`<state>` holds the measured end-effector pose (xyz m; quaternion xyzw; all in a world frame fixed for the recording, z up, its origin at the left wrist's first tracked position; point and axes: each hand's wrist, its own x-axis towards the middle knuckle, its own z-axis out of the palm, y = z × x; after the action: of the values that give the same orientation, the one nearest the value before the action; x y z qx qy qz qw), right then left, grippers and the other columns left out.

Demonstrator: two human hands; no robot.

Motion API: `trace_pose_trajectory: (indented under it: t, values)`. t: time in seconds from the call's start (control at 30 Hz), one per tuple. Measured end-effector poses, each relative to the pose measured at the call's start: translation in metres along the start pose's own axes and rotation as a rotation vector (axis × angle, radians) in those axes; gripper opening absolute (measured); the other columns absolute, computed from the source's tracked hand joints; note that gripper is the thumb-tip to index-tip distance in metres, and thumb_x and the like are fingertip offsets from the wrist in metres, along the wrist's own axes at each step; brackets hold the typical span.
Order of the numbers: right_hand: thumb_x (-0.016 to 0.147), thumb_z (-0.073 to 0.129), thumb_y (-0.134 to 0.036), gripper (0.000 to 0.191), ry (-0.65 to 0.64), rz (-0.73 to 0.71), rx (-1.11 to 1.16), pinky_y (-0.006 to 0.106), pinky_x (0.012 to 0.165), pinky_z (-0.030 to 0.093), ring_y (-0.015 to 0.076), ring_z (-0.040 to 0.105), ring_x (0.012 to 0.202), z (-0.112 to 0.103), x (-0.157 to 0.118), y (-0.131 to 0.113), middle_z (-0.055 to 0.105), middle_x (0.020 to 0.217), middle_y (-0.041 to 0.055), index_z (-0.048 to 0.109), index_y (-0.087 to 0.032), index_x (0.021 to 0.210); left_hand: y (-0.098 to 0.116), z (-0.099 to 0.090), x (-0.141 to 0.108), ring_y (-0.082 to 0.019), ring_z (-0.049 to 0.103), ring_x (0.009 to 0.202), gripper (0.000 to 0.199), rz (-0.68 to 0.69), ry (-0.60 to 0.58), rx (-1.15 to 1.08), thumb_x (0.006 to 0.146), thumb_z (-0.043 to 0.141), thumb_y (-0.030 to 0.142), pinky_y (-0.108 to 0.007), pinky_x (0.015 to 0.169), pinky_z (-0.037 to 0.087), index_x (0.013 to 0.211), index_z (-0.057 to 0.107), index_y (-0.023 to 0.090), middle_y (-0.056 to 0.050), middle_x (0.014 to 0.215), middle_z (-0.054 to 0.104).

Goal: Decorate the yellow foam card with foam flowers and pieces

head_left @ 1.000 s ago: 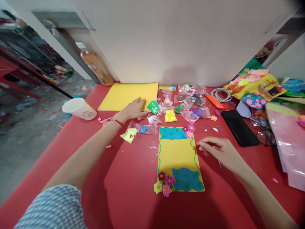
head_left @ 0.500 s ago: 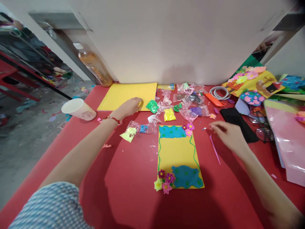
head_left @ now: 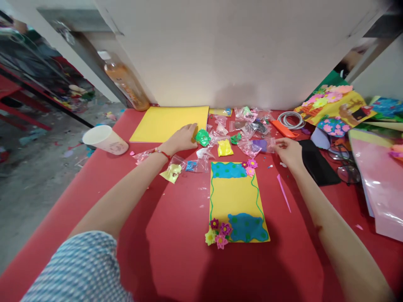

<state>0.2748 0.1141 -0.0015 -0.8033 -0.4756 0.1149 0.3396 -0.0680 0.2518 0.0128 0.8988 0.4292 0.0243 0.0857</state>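
Observation:
My left hand (head_left: 183, 139) reaches over the front right corner of a yellow sheet (head_left: 170, 123), fingers stretched out beside a packet of green clay (head_left: 203, 137). I cannot tell if they touch it. My right hand (head_left: 289, 152) has its fingers curled together at the right edge of a clear bag of purple clay (head_left: 260, 145); what they hold, if anything, is hidden. Between my arms lies a yellow card (head_left: 234, 195) with blue clay patches, green wavy lines and clay flowers (head_left: 220, 235) at two corners. A pink pointed stick (head_left: 284, 193) lies right of the card.
Yellow clay (head_left: 224, 147), pale yellow clay (head_left: 172, 173) and blue clay (head_left: 190, 166) lie about in wrappers. A paper cup (head_left: 105, 139) and a bottle (head_left: 126, 82) stand left. On the right are an orange cutter (head_left: 283, 129), a black case (head_left: 319, 163), glasses (head_left: 349, 173) and decorated sheets (head_left: 338, 111).
My left hand has moved right, toward the green clay. The right hand has moved forward to the edge of the purple clay's bag, covering the small pink flower there. The view has shifted slightly.

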Motion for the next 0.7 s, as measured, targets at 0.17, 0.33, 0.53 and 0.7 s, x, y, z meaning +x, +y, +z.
trace_pose_trajectory:
  t: [0.17,0.33,0.53,0.7]
  values:
    - [0.071,0.063,-0.031,0.012,0.043,0.013,0.082,0.03,0.071,0.046,0.0198,0.063,0.074,-0.019,-0.013,0.006,0.07,0.082,0.0105,0.062,-0.019,0.074,-0.004,-0.001,0.003,-0.035,0.051,0.111,0.063,0.032,-0.025,0.063,0.065,0.057,0.021,-0.043,0.091,0.043,0.125,0.042,0.007,-0.02,0.122,0.051]
    - [0.072,0.061,-0.03,0.015,0.009,0.059,0.189,0.029,0.057,0.044,0.015,0.057,0.055,-0.023,-0.015,0.007,0.069,0.082,0.0118,0.06,-0.018,0.081,-0.005,-0.004,-0.002,-0.031,0.049,0.118,0.069,0.032,-0.011,0.098,0.069,0.055,0.02,-0.039,0.095,0.041,0.134,0.035,0.013,-0.016,0.132,0.048]
    - [0.073,0.062,-0.028,0.015,-0.031,0.095,0.269,0.027,0.055,0.044,0.0128,0.056,0.051,-0.018,-0.018,0.009,0.067,0.076,0.0074,0.06,-0.017,0.083,-0.003,-0.006,-0.005,-0.031,0.057,0.109,0.037,-0.077,0.064,0.161,0.082,0.042,0.015,-0.039,0.085,0.044,0.116,0.055,0.015,-0.014,0.117,0.061]
    - [0.079,0.063,-0.031,0.019,-0.064,0.132,0.247,0.029,0.061,0.048,0.014,0.06,0.061,-0.021,-0.02,0.011,0.066,0.081,0.0059,0.063,-0.016,0.09,-0.007,-0.018,-0.009,-0.03,0.061,0.099,0.035,-0.199,0.163,0.185,0.091,0.03,0.022,-0.037,0.08,0.044,0.106,0.06,0.011,-0.016,0.102,0.067]
